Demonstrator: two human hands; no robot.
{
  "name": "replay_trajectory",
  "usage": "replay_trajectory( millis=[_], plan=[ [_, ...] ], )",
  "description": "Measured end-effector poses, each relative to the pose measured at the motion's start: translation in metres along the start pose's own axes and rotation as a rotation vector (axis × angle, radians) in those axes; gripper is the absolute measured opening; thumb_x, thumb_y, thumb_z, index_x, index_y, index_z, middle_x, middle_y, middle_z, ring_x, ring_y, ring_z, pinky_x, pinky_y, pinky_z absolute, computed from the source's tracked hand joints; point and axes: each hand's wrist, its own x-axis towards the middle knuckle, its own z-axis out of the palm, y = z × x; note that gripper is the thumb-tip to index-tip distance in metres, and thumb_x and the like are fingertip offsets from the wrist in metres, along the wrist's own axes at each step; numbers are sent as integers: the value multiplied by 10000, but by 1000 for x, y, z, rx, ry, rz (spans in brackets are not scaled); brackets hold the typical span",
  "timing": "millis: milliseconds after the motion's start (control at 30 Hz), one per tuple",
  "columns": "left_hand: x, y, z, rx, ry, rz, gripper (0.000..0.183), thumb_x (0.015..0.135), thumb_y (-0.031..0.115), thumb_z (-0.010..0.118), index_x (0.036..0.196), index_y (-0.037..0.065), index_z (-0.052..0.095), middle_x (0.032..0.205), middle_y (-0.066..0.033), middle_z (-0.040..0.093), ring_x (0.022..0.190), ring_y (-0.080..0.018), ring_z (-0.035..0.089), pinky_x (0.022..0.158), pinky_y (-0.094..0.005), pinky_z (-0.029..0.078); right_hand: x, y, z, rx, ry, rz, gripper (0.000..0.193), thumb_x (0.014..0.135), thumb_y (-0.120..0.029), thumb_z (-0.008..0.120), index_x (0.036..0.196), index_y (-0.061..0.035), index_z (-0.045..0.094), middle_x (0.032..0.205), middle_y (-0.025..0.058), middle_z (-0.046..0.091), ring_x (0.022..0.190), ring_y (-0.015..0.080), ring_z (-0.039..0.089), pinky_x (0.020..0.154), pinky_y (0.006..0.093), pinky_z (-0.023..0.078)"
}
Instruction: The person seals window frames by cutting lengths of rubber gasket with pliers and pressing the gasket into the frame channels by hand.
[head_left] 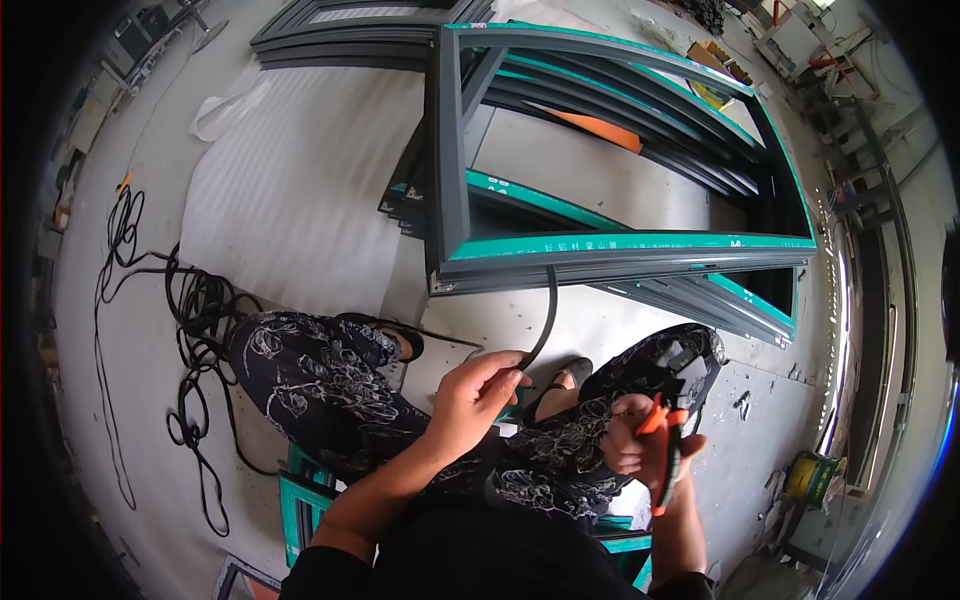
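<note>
My left hand (472, 408) is pinched shut on a black rubber sealing strip (549, 318). The strip curves up from my fingertips to the lower edge of a dark grey window frame (640, 254) with green protective film. In my right hand (630, 445), over my right knee, are hand shears (676, 425) with orange and black handles and a grey head pointing up. They are apart from the strip and the frame. The frame leans tilted on a stack of similar frames in front of me.
A tangled heap of black strip (205, 325) lies on the floor at the left. White foam sheeting (300, 170) spreads beside the frames. More dark frames (350, 38) are stacked at the far left. A yellow-green spool (812, 480) stands at the right. Green-filmed frame pieces (298, 515) are under me.
</note>
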Motion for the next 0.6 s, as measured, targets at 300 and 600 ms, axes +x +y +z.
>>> replay_trajectory(
  millis=[300, 600],
  plan=[
    [-10, 33, 5, 221, 115, 44, 219, 880, -9, 589, 1098, -13, 601, 848, -92, 670, 711, -146, 644, 640, -258, 508, 62, 38, 10, -174, 225, -135, 220, 761, -147, 654, 797, -20, 477, 604, 26, 429, 508, 109, 387, 450, 239, 286],
    [-28, 18, 32, 134, 141, -26, 213, 881, 23, 598, 1091, -6, 575, 850, -116, 649, 713, -191, 648, 624, -281, 495, 60, 64, 19, -772, 324, -195, 968, 807, -623, 622, 1400, 58, 271, 1135, 104, 510, 1061, 188, 498, 951, 325, 403]
  ],
)
